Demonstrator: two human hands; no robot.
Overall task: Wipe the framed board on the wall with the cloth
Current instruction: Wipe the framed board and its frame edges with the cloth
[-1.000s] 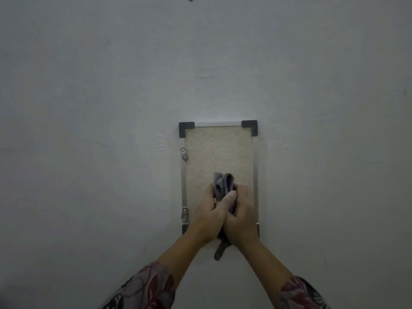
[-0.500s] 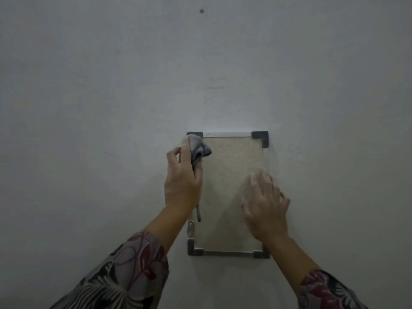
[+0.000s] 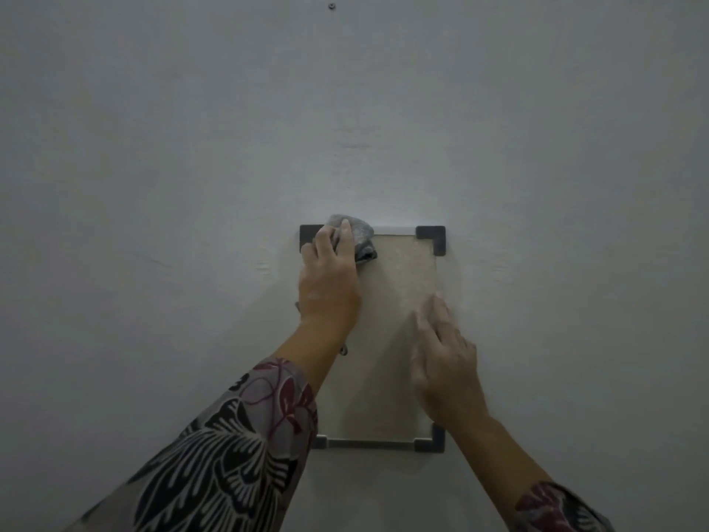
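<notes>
Two bare forearms reach up from the bottom edge, each ending in a bare hand: the left hand (image 3: 329,286) and the right hand (image 3: 447,362). No rings, watch or bracelets can be made out in the dim light. The left sleeve (image 3: 230,451) is loose, pale grey-beige fabric printed with bold black fan-like leaf shapes and dark red flowers, ending partway along the forearm. The right sleeve (image 3: 556,508) shows the same floral print, only its cuff visible.
</notes>
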